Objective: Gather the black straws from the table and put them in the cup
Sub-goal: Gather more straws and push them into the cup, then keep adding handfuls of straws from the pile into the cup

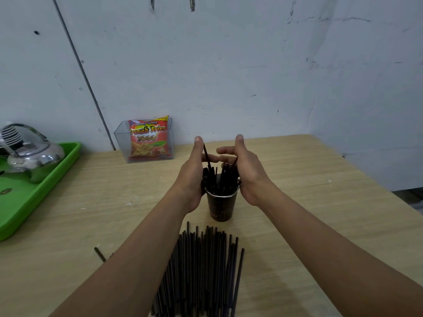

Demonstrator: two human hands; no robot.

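Wooden counter [286, 202] is seen below a pale wall, and a green tray [34, 197] with a metal kettle [29, 154] is placed at its far left. A large pile of black straws [201, 271] is laid flat on the near side, between the two forearms. A clear box with a red snack bag [148, 140] is set by the wall. A dark cup [220, 205] is stood upright just beyond the pile, and a bunch of straws [217, 177] is held upright in it. The left hand [192, 179] and right hand [247, 175] are cupped around this bunch; the fingers [225, 151] are curled together over the straw tops and touch them.
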